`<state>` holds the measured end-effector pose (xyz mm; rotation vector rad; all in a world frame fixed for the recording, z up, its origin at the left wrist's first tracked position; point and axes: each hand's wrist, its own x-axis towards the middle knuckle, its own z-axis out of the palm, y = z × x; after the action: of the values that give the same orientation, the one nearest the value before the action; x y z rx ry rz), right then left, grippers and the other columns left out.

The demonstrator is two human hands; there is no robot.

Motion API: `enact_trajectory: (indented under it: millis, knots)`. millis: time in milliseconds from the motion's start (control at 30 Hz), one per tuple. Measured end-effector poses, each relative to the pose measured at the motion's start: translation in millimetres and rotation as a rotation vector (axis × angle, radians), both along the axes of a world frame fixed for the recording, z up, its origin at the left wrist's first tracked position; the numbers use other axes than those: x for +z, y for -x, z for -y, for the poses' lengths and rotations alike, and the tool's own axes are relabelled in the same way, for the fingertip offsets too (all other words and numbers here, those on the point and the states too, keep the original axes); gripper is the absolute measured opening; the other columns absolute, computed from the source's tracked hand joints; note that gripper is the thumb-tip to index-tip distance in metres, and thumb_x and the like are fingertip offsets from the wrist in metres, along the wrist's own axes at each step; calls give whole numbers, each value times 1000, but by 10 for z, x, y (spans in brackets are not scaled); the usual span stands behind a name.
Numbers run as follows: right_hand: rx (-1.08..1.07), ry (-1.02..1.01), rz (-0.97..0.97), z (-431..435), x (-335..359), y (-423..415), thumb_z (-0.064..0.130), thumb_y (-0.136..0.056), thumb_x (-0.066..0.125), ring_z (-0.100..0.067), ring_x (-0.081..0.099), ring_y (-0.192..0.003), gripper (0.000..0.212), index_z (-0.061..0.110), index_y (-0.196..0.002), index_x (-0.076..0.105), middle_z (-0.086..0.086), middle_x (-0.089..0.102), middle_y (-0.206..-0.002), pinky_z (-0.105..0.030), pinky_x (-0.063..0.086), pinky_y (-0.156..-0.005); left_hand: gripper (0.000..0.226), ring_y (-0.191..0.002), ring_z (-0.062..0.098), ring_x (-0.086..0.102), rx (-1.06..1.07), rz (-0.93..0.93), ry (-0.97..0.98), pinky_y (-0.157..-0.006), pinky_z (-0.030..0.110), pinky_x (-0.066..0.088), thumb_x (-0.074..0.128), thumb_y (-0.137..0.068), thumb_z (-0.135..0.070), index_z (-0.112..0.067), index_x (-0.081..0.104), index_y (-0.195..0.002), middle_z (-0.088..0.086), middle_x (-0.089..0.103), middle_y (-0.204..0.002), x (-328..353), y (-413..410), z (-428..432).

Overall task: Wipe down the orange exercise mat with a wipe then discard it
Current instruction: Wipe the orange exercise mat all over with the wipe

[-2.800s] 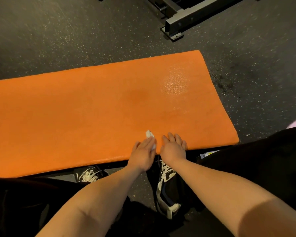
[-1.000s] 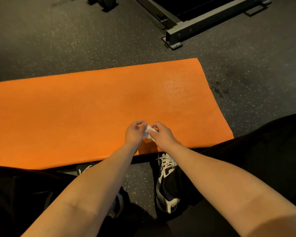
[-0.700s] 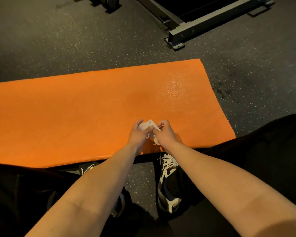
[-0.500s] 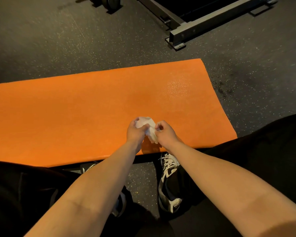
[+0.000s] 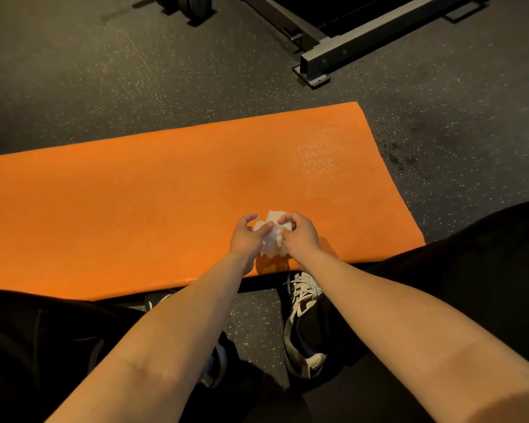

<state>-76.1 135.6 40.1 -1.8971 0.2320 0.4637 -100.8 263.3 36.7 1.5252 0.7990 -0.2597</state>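
Observation:
The orange exercise mat [image 5: 141, 206] lies flat on the dark speckled floor, running from the left edge to the right of centre. A crumpled white wipe [image 5: 271, 236] hangs between both hands just above the mat's near edge. My left hand [image 5: 246, 236] pinches its left side with thumb and fingers. My right hand [image 5: 300, 236] grips its right side with curled fingers. A shiny damp patch shows near the mat's far right corner.
A grey metal equipment frame [image 5: 342, 53] stands on the floor beyond the mat's far right corner, and a dark wheel [image 5: 193, 4] sits at the top. My black-and-white shoes [image 5: 303, 315] and dark trouser legs are just below the mat's near edge.
Both hands lifted off the mat's near edge and came together around the wipe. The wipe has been pulled out from a small wad into a larger crumpled piece between them.

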Motion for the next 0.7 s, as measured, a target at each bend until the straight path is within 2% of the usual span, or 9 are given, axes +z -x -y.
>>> enact_trajectory:
  millis: [133, 233, 300, 433, 533, 600, 700]
  knots:
    - [-28, -23, -7, 30, -31, 5, -2, -98, 51, -22, 55, -111, 27, 24, -96, 60, -6, 57, -124, -27, 40, -76, 61, -110, 33, 63, -29, 15, -8, -97, 52, 53, 78, -88, -25, -29, 46, -141, 19, 53, -132, -57, 19, -7]
    - [-5, -49, -39, 31, -35, 26, 3, -102, 50, -18, 55, -97, 19, 18, -105, 61, -2, 59, -117, -28, 42, -66, 52, -99, 31, 68, 16, 30, -66, -88, 50, 58, 76, -89, -22, -27, 52, -134, 15, 60, -120, -40, 29, -13]
    - [20, -59, -76, 19, -39, 28, 3, -102, 49, -17, 55, -91, 21, 18, -110, 62, -4, 58, -118, -27, 45, -67, 44, -93, 30, 69, 30, 53, -56, -81, 50, 59, 74, -91, -19, -24, 54, -130, 14, 63, -112, -18, 43, -10]
    - [6, -50, -58, 18, -50, 20, -6, -97, 47, -25, 58, -113, 31, 19, -103, 64, -6, 60, -126, -32, 47, -83, 22, -76, 28, 65, 52, 114, -70, -64, 40, 52, 68, -94, -12, -23, 55, -107, 18, 65, -99, -16, 63, -11]
    - [-21, 29, 5, 26, -54, -2, -1, -99, 51, -27, 57, -108, 28, 24, -94, 63, -8, 57, -127, -31, 45, -80, 14, -74, 25, 60, 10, 112, -146, -62, 34, 47, 62, -97, -11, -22, 56, -102, 13, 62, -94, -27, 66, -2]
    - [1, 75, 32, 31, -63, -22, 2, -100, 54, -23, 53, -102, 23, 23, -96, 63, -10, 54, -126, -29, 42, -81, 12, -75, 22, 61, -3, 103, -166, -59, 29, 49, 56, -100, -9, -20, 60, -103, 9, 65, -96, -45, 71, 5]
    - [22, 65, 25, 31, -103, -28, 11, -100, 59, -16, 50, -104, 14, 24, -102, 64, -8, 55, -128, -27, 39, -84, 20, -77, 20, 64, 18, 94, -125, -61, 30, 53, 49, -103, -7, -17, 66, -101, 9, 69, -99, -57, 75, 21]
